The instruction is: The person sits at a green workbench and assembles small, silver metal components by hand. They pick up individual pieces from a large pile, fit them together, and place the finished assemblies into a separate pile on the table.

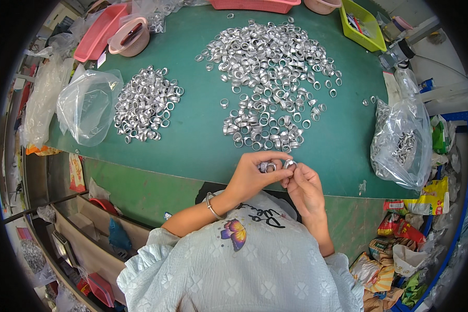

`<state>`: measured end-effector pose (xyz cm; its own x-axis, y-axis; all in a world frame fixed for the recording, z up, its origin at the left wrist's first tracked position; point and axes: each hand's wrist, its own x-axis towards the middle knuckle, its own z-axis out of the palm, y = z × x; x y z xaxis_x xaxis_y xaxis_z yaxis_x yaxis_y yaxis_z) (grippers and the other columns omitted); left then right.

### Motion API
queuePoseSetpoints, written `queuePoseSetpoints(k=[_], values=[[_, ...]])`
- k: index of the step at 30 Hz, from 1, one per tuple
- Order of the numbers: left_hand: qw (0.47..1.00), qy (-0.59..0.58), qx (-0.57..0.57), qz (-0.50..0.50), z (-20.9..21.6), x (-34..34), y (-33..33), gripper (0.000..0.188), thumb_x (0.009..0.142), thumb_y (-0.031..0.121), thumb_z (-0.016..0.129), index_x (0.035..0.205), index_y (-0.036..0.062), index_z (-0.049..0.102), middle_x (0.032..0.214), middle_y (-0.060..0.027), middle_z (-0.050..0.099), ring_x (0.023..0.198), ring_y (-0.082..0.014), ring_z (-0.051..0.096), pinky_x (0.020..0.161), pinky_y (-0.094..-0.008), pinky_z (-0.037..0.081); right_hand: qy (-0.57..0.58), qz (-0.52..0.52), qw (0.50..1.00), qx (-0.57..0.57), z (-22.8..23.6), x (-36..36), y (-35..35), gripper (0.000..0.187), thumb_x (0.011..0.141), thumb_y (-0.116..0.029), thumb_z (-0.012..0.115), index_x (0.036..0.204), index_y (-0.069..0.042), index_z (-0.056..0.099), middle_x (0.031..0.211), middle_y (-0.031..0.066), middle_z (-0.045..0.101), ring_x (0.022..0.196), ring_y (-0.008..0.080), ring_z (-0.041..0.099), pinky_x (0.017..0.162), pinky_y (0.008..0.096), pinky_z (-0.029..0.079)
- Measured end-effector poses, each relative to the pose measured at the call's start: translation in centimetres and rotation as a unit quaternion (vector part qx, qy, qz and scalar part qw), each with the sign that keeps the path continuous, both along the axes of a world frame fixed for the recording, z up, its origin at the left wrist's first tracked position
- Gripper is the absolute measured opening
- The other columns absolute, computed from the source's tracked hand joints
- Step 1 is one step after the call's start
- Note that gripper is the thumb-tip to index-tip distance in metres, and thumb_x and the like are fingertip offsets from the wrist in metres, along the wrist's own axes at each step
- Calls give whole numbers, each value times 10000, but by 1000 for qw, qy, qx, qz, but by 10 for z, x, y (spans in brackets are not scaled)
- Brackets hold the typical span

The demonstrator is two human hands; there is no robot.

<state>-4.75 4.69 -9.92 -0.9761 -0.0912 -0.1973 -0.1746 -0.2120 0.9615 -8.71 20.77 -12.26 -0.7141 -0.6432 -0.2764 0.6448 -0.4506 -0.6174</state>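
At the table's near edge my two hands meet over one silver-coloured ring [290, 164]. My left hand [247, 177] is closed, pinching that ring between thumb and forefinger. Several more rings [267, 167] lie in the curl of its fingers. From the other side my right hand [306, 190] grips the same ring with its fingertips; its curled fingers are partly hidden. Just beyond the hands a large heap of metal rings [270, 57] spreads toward the back of the green table [192, 114]. A smaller pile of rings [146, 101] sits to the left.
A clear plastic bag [88, 106] lies left of the small pile; another bag [418, 156] with rings inside stands at the right edge. Pink baskets [101, 34], a pink bowl [129, 36] and a yellow-green basket [363, 23] line the back. Left below, an open drawer [88, 223] juts out.
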Motion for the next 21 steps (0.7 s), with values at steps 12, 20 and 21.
queuePoseSetpoints(k=[12, 20, 21], values=[[952, -83, 289, -63, -12, 2, -9, 296, 876, 219, 590, 1021, -39, 611, 645, 9, 458, 511, -30, 313, 429, -172, 239, 373, -134, 831, 391, -16, -16, -4, 137, 784, -76, 664, 886, -6, 605, 905, 75, 587, 781, 176, 545, 678, 285, 428], [929, -85, 355, -51, -7, 0, -10, 286, 919, 255, 500, 936, -21, 572, 661, -35, 472, 488, -49, 329, 395, -170, 237, 577, -96, 628, 514, -27, -27, -10, 281, 694, -16, 688, 967, -44, 623, 903, 79, 549, 781, 228, 504, 685, 299, 407], [921, -85, 377, -42, 0, 1, -11, 290, 923, 260, 482, 909, -17, 567, 660, -50, 482, 482, -56, 345, 385, -173, 242, 533, -109, 690, 477, -27, -27, -9, 266, 709, -9, 679, 967, -39, 623, 896, 72, 559, 765, 203, 508, 672, 283, 404]])
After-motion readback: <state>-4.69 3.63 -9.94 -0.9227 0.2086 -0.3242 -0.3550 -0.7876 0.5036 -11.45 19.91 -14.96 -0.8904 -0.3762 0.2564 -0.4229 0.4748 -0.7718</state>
